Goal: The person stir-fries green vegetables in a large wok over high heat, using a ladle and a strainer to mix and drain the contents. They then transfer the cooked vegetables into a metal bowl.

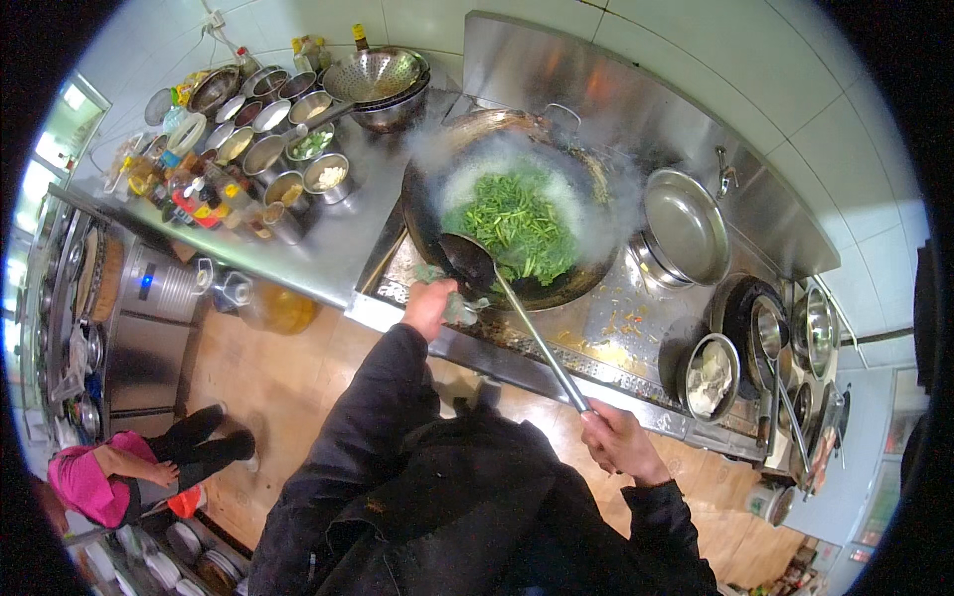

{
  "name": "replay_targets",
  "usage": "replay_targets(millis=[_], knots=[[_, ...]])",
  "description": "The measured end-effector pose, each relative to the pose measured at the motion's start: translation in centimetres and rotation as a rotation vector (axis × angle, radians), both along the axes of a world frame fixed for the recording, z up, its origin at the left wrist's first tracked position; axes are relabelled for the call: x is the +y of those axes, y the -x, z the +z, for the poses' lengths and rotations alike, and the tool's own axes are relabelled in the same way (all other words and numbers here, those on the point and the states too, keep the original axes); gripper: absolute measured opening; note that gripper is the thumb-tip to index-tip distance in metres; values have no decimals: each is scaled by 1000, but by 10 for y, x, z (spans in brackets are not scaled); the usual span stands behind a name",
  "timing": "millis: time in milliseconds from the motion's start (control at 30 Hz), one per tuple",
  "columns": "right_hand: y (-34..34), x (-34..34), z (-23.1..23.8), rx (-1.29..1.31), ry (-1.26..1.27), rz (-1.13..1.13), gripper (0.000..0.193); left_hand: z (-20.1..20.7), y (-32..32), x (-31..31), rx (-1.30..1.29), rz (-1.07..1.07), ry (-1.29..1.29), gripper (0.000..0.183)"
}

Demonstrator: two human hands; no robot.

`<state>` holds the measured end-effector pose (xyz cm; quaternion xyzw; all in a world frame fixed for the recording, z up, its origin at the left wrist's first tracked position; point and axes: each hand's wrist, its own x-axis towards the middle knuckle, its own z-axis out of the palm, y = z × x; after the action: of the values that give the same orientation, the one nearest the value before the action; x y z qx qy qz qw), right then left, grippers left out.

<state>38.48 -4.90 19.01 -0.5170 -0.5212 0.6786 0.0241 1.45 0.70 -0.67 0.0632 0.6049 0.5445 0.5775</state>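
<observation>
On the stove (611, 343), greens (522, 223) sit inside the steaming wok (422, 204); adding them looks done, cooking seems partway, removal apparently remains; the right hand (618, 437) grasps the ladle (542, 343); the left hand's (429, 306) fingers clutch a cloth (463, 311) near the rim.

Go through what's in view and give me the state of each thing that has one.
left hand: closed on cloth
cloth: bunched
right hand: closed on ladle
ladle: bowl inside wok
wok: uncovered, steaming
greens: heaped in wok
colander: mouth up
basin: uncovered
</observation>
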Motion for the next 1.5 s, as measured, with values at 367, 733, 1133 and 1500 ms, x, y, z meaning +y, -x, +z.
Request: replay_targets(millis=[367, 733, 1133, 1500], knots=[[-16, 27, -47, -145, -210, -211, 33, 14, -2, -2, -17, -5, -37, 7], [44, 38, -108, -21, -262, -471, 45, 33, -9, -1, 2, -20, -11, 9], [57, 42, -40, 734, 567, -503, 44, 14, 1, -5, 46, -49, -24, 10], [53, 16, -37, 16, -342, 11, 27, 1, 2, -2, -17, -32, -16, 14]])
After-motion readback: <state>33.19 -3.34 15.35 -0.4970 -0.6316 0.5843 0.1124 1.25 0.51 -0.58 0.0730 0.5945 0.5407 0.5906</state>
